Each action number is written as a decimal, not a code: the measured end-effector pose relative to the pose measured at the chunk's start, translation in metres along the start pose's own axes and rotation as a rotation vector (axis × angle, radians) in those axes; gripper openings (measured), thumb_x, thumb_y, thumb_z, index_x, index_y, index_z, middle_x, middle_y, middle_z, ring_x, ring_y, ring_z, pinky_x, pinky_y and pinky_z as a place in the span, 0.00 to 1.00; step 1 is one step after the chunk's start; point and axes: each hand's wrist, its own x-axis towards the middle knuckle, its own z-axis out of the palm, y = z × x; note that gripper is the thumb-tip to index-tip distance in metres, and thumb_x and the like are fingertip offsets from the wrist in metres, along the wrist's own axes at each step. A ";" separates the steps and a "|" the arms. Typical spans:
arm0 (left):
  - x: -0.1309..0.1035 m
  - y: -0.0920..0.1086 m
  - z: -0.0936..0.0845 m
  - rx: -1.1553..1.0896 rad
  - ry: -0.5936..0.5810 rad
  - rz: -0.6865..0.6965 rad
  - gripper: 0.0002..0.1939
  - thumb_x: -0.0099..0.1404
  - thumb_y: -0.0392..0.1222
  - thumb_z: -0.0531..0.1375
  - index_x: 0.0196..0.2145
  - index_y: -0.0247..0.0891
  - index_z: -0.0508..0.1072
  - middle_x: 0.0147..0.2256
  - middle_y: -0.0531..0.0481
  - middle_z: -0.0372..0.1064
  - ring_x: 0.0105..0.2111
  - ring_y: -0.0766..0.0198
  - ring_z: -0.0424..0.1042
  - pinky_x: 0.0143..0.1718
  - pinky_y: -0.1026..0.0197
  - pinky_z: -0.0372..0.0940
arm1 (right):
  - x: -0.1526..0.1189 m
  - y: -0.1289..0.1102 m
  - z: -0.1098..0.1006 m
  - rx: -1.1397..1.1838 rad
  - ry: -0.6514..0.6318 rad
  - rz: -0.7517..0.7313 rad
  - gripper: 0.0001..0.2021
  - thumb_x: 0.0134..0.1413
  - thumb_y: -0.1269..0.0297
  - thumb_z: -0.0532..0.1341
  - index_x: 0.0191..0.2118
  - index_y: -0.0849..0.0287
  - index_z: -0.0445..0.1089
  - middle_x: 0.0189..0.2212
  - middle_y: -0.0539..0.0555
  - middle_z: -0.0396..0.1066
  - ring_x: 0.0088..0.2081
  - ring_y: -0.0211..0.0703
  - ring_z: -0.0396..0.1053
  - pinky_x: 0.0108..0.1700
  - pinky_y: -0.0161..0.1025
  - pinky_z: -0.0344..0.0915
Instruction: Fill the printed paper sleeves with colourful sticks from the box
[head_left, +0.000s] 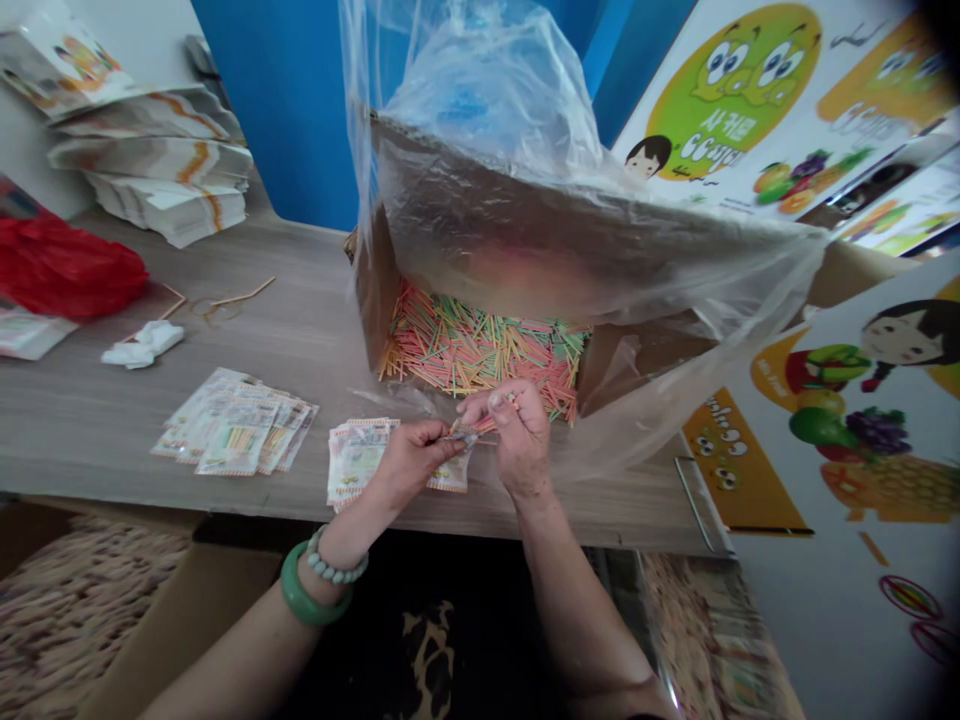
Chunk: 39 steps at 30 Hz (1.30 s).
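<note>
One packet [466, 437] sits between the hands [405, 462], sticks [513, 401] in the right.

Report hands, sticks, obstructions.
Left hand pinching packet; right hand holding sticks. Loose sticks in box. Plastic liner drapes near right hand, not covering it.

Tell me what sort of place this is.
Probably a small packing workspace: there's a cardboard box of coloured sticks, flat printed packets on the table, and cartoon fruit pictures at the right.
</note>
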 end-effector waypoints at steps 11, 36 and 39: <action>0.001 -0.004 0.001 -0.046 0.068 -0.070 0.24 0.44 0.54 0.71 0.16 0.37 0.63 0.18 0.58 0.53 0.21 0.71 0.50 0.24 0.65 0.46 | 0.003 -0.003 0.000 0.032 -0.055 0.020 0.08 0.66 0.55 0.57 0.36 0.51 0.63 0.26 0.47 0.75 0.38 0.44 0.76 0.49 0.50 0.70; 0.003 -0.005 -0.001 -0.039 0.014 -0.001 0.15 0.51 0.52 0.69 0.24 0.37 0.76 0.22 0.53 0.66 0.25 0.66 0.61 0.27 0.63 0.57 | 0.007 0.007 -0.007 0.064 -0.129 0.293 0.09 0.61 0.55 0.60 0.34 0.53 0.64 0.33 0.50 0.79 0.26 0.39 0.71 0.31 0.37 0.68; 0.003 -0.005 0.001 -0.058 0.005 -0.016 0.14 0.51 0.51 0.69 0.26 0.36 0.78 0.23 0.54 0.67 0.26 0.67 0.61 0.29 0.64 0.57 | 0.005 0.007 -0.008 0.077 -0.078 0.248 0.10 0.62 0.54 0.59 0.33 0.53 0.64 0.32 0.51 0.79 0.33 0.42 0.75 0.41 0.42 0.70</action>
